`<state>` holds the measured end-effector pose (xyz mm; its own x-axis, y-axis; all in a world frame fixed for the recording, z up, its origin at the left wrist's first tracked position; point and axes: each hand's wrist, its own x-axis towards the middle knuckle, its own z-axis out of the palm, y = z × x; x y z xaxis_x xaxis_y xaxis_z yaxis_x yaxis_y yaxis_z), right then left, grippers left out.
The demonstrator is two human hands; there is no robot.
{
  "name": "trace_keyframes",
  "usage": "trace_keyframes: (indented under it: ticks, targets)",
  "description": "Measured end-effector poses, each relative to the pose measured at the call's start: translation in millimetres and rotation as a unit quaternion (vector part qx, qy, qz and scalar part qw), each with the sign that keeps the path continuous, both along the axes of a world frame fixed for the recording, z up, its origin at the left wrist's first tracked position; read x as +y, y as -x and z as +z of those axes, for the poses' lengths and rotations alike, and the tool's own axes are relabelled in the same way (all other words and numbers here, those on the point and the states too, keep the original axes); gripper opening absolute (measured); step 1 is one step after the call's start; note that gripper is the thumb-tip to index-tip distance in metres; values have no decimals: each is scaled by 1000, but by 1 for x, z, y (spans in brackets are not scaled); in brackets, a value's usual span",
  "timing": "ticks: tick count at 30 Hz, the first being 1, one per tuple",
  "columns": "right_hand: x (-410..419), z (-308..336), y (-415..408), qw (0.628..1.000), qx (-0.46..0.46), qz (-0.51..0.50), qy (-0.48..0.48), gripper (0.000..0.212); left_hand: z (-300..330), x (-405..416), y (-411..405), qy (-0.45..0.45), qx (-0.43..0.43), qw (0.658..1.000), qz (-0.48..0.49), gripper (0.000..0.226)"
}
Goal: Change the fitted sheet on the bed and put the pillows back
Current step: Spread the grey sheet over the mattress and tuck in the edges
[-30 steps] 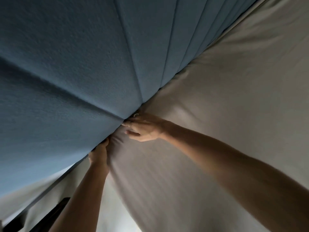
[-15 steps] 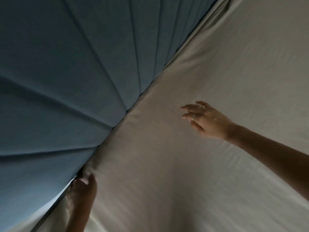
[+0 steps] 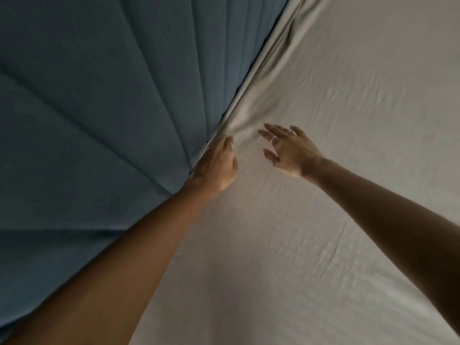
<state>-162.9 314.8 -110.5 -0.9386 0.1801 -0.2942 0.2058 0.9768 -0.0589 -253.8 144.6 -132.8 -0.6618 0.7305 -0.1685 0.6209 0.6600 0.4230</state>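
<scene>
Two hands meet the sheet (image 3: 336,170): left hand (image 3: 215,168) fingers hidden, right hand (image 3: 290,151) fingers spread, released.

A padded blue-grey headboard (image 3: 104,125) fills the left side of the head view. Its fabric is matte and finely textured, divided into long upholstered panels by stitched seams that fan out toward the upper and left edges. The panels near the top are narrower and packed closer together. Light is dim and soft, with no lamp or window in sight; the headboard is darkest toward its upper part and a little paler, bluer, along its lower left. Its lower edge runs diagonally from the top centre down to the bottom left.
</scene>
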Motion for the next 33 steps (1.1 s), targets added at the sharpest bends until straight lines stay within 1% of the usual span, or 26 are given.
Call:
trace_keyframes:
  ticks: [4,7,10,14,16,19,22,25,29,32,33]
  targets:
    - [17,1,40,1000,13,-9,-4,62,-20,40,33,-2,19,1000,9,62]
    - [21,-2,68,1000,16,11,-18,66,-32,48,27,-11,71,997,15,59]
    - [21,-9,89,999,-5,30,-20,70,-49,40,8,-30,133,991,14,52]
    - [20,-22,99,998,-27,55,-24,60,-64,34,5,-50,164,985,12,52]
    - [21,-23,101,998,-20,55,-30,57,-65,35,8,-74,151,986,6,52]
    - [22,-19,109,998,-20,58,-35,53,-62,40,15,-105,116,987,40,56]
    - [24,-18,121,995,-61,73,-35,54,-61,49,20,-121,77,986,89,57]
    - [32,-23,130,990,-97,90,-41,55,-63,55,23,-135,75,980,126,52]
    - [35,-31,143,987,-110,108,-52,54,-60,69,36,-78,-12,975,209,50]
    - [36,-41,156,990,-95,96,-46,55,-64,80,44,-56,-12,970,237,46]
    - [35,-45,158,991,-88,96,-45,55,-65,82,45,-37,-15,968,249,45]
